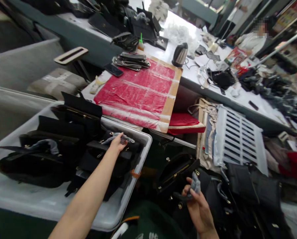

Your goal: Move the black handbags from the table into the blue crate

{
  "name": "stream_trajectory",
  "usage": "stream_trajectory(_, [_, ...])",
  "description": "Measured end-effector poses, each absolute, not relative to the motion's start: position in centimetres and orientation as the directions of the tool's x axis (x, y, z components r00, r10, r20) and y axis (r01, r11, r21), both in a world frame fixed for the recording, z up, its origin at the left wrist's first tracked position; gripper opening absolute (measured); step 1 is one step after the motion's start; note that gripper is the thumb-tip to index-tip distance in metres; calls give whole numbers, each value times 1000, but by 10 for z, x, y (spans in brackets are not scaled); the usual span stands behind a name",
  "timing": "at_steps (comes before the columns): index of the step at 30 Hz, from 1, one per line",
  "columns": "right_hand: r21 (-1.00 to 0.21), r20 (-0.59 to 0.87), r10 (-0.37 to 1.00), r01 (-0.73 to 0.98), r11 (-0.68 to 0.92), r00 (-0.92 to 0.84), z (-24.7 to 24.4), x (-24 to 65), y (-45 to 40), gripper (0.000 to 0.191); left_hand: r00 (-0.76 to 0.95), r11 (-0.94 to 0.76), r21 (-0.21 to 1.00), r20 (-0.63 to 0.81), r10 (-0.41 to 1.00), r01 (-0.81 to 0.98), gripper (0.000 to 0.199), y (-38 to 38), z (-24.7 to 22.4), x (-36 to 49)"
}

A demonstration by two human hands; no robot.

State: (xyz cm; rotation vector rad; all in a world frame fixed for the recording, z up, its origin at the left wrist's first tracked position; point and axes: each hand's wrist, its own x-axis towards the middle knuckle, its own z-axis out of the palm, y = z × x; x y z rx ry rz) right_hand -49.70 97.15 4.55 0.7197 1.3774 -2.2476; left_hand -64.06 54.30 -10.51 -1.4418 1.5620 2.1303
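My left hand [119, 142] reaches into a white plastic bin [148, 142], its fingers closed around the plastic-wrapped handle of a black handbag [98, 151] lying there. More black handbags [36, 167] stand beside it in the bin, some with wrapped handles. To the right of the bin, my right hand [198, 205] grips the wrapped handle [195, 183] of another black handbag [175, 174]. That bag hangs tilted, its top gaping and a gold zip showing along it.
Ahead is a board covered in red sheet [140, 89], with black straps [132, 61] and a phone [113, 70] on it. A kettle [180, 54] stands on the long white table [240, 96]. A slatted grey crate [240, 136] and more black bags [250, 189] are at right. One person [253, 41] sits behind the table.
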Motion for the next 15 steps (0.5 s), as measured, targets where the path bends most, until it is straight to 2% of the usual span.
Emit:
stream_trajectory(3, [-716, -576, -120, 571, -402, -808, 54, -505, 963, 42, -572, -499, 681, -727, -379, -535, 23, 524, -84, -582])
stream_trajectory(5, [-723, -561, -182, 585, -366, -807, 59, -509, 957, 48, -579, -499, 694, -715, -391, -520, 26, 517, -60, -542])
stream_trajectory(8, [-728, -547, -289, 617, -300, -786, 64, -511, 943, 61, -629, -385, 756, -654, -419, -529, 38, 528, -6, -499])
stream_trajectory(10, [-739, -534, -318, 615, -274, -784, 65, -510, 929, 63, -726, -68, 810, -556, -405, -582, 44, 554, 35, -487])
stream_trajectory(12, [-735, -549, -321, 628, -255, -772, 62, -508, 912, 61, -801, 217, 792, -479, -360, -571, 47, 590, 72, -485])
stream_trajectory(13, [-730, -562, -323, 640, -240, -761, 59, -506, 904, 59, -835, 367, 758, -427, -347, -540, 45, 609, 87, -485])
stream_trajectory(15, [-730, -573, -351, 656, -193, -741, 54, -503, 890, 53, -879, 652, 590, -353, -321, -476, 46, 647, 111, -486])
